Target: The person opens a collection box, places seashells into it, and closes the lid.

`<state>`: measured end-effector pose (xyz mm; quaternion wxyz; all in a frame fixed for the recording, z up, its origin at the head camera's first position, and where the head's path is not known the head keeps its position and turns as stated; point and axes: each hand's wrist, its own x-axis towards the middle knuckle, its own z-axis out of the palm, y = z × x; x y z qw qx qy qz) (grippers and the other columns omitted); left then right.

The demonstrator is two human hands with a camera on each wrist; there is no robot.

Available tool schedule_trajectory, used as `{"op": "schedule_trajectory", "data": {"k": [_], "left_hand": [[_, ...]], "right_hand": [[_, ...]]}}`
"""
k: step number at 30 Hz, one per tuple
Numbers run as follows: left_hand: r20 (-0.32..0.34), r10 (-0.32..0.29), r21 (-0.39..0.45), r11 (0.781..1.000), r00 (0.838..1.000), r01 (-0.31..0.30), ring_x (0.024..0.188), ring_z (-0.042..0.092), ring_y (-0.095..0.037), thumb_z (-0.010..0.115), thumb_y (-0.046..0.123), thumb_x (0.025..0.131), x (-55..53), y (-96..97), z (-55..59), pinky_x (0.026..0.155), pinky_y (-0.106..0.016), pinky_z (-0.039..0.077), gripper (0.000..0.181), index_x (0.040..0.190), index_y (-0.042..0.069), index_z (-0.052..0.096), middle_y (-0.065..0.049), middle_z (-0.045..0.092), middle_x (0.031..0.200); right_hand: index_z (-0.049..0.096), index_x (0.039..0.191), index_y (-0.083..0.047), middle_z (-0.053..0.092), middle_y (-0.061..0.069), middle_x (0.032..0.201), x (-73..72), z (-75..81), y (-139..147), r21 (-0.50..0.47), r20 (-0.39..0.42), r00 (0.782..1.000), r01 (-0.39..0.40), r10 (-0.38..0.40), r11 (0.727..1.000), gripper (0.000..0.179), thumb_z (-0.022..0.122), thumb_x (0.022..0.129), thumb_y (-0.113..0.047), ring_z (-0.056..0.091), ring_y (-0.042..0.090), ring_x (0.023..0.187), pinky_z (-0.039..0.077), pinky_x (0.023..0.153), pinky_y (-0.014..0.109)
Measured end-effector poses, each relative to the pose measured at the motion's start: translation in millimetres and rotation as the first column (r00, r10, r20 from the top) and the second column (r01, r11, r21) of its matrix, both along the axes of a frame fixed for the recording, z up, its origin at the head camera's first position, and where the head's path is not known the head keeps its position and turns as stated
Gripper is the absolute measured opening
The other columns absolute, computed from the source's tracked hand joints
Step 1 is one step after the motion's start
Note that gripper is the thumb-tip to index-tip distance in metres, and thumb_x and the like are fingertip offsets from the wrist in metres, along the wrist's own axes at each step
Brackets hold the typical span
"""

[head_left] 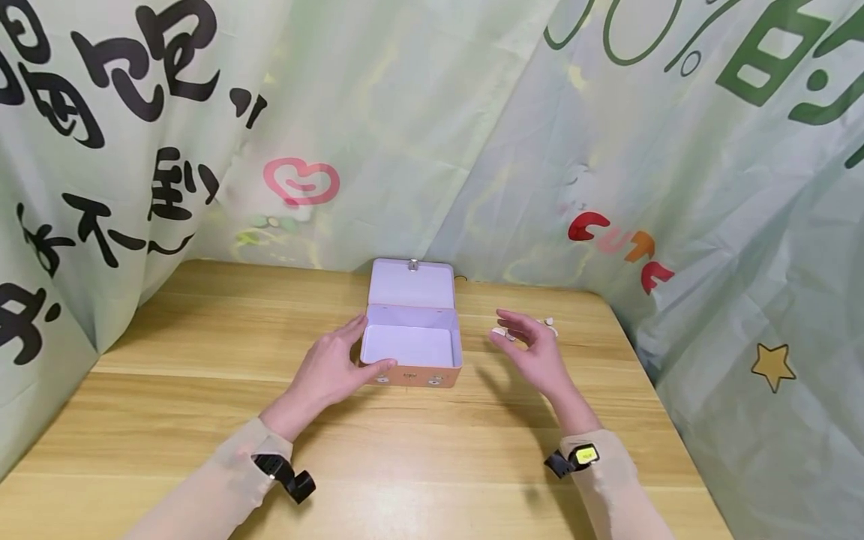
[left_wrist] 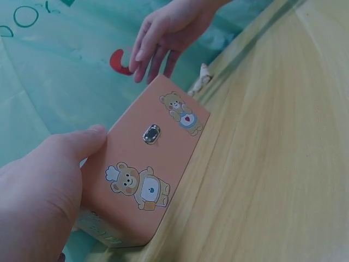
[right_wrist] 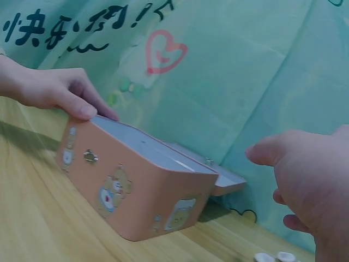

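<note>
An orange tin box (head_left: 411,375) with a pale lilac inside stands on the table, its hinged lid (head_left: 412,283) tipped back. Nothing lies on the visible floor of the box. Bear pictures and a small metal catch (left_wrist: 151,134) show on its front. My left hand (head_left: 331,365) holds the front left corner, thumb over the front rim and fingers along the left side. To the right of the box, my right hand (head_left: 533,354) is held with loosely bent fingers and nothing in them. Small white pieces (head_left: 550,324) lie beside and partly behind it; their kind is unclear.
The wooden table (head_left: 405,465) carries the box near its back edge. A printed cloth (head_left: 418,135) hangs close behind and along both sides. Each wrist wears a black strapped device, the right one with a lit yellow screen (head_left: 586,454).
</note>
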<state>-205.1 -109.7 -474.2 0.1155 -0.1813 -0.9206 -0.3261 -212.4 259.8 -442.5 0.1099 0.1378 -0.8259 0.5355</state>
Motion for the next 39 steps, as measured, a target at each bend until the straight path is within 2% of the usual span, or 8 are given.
{"op": "schedule_trajectory", "data": {"k": [3, 6, 10, 15, 18, 24, 30, 39], "left_hand": [[0.013, -0.003, -0.001, 1.0, 1.0, 0.003, 0.094, 0.074, -0.034, 0.073, 0.076, 0.085, 0.6, 0.2, 0.6, 0.102, -0.055, 0.053, 0.109, 0.153, -0.005, 0.05, -0.02, 0.05, 0.157], [0.027, -0.009, -0.006, 1.0, 1.0, 0.01, 0.061, 0.064, -0.018, 0.073, 0.076, 0.085, 0.5, 0.2, 1.7, 0.095, -0.051, 0.057, 0.107, 0.152, -0.006, 0.052, -0.021, 0.05, 0.157], [0.037, -0.01, -0.014, 1.0, 0.999, 0.011, 0.053, 0.052, -0.011, 0.073, 0.077, 0.085, -0.3, -0.2, 3.4, 0.084, -0.046, 0.059, 0.107, 0.149, -0.007, 0.054, -0.021, 0.051, 0.156], [0.034, -0.01, -0.037, 0.999, 0.999, 0.011, 0.073, 0.067, -0.028, 0.072, 0.078, 0.084, -1.8, -0.8, 5.6, 0.1, -0.052, 0.054, 0.107, 0.148, -0.007, 0.055, -0.021, 0.052, 0.154], [0.033, -0.018, -0.045, 0.999, 0.999, 0.019, 0.103, 0.071, -0.043, 0.072, 0.078, 0.084, -2.2, -1.1, 7.4, 0.107, -0.054, 0.05, 0.107, 0.147, -0.007, 0.056, -0.022, 0.053, 0.153], [0.045, -0.033, -0.05, 0.998, 0.998, 0.035, 0.076, 0.067, -0.033, 0.072, 0.08, 0.083, -3.6, -1.9, 9.4, 0.103, -0.05, 0.053, 0.109, 0.146, -0.008, 0.056, -0.023, 0.053, 0.152], [0.04, -0.037, -0.056, 0.998, 0.999, 0.039, 0.102, 0.07, -0.045, 0.073, 0.078, 0.083, -5.2, -2.8, 10.4, 0.106, -0.052, 0.05, 0.108, 0.145, -0.009, 0.057, -0.025, 0.055, 0.149], [0.045, -0.041, -0.062, 0.997, 0.998, 0.044, 0.075, 0.067, -0.03, 0.072, 0.079, 0.082, -6.1, -2.6, 10.3, 0.098, -0.047, 0.056, 0.109, 0.146, -0.008, 0.057, -0.023, 0.054, 0.151]], "right_hand": [[0.066, 0.137, 0.003, 0.066, 0.021, 0.139, -2.5, -1.5, 9.5, 0.026, 0.016, 1.0, 0.011, -0.012, 1.0, 0.044, 0.079, 0.098, -0.011, 0.062, 0.037, 0.129, 0.045, 0.112, 0.055], [0.064, 0.139, 0.006, 0.063, 0.026, 0.14, -6.0, -2.3, 21.2, 0.053, 0.038, 0.999, 0.024, -0.026, 0.998, 0.047, 0.078, 0.098, -0.012, 0.06, 0.039, 0.131, 0.044, 0.112, 0.056], [0.061, 0.14, 0.01, 0.062, 0.031, 0.139, -13.3, -5.2, 38.0, 0.078, 0.07, 0.997, 0.025, -0.031, 0.997, 0.048, 0.077, 0.099, -0.011, 0.057, 0.044, 0.132, 0.043, 0.112, 0.057], [0.06, 0.14, 0.011, 0.061, 0.032, 0.139, -21.8, -13.4, 52.5, 0.119, 0.116, 0.993, 0.011, -0.025, 0.993, 0.05, 0.078, 0.098, -0.011, 0.057, 0.047, 0.131, 0.043, 0.111, 0.059], [0.061, 0.14, 0.01, 0.062, 0.03, 0.14, -26.1, -19.8, 56.9, 0.162, 0.132, 0.991, 0.01, -0.032, 0.987, 0.05, 0.078, 0.098, -0.011, 0.057, 0.047, 0.131, 0.043, 0.111, 0.059], [0.065, 0.138, 0.007, 0.066, 0.027, 0.137, -35.4, -30.3, 56.0, 0.292, 0.116, 0.991, 0.028, -0.064, 0.956, 0.048, 0.08, 0.096, -0.012, 0.061, 0.048, 0.125, 0.047, 0.107, 0.059], [0.067, 0.135, 0.007, 0.069, 0.024, 0.129, -47.7, -38.3, 44.6, 0.359, 0.103, 0.994, 0.005, -0.045, 0.933, 0.048, 0.082, 0.095, -0.016, 0.066, 0.044, 0.115, 0.052, 0.1, 0.058], [0.07, 0.124, 0.01, 0.071, 0.021, 0.112, -62.4, -44.5, 33.1, 0.511, 0.041, 0.999, -0.004, -0.02, 0.86, 0.039, 0.082, 0.095, -0.014, 0.068, 0.034, 0.101, 0.055, 0.091, 0.053]]}}
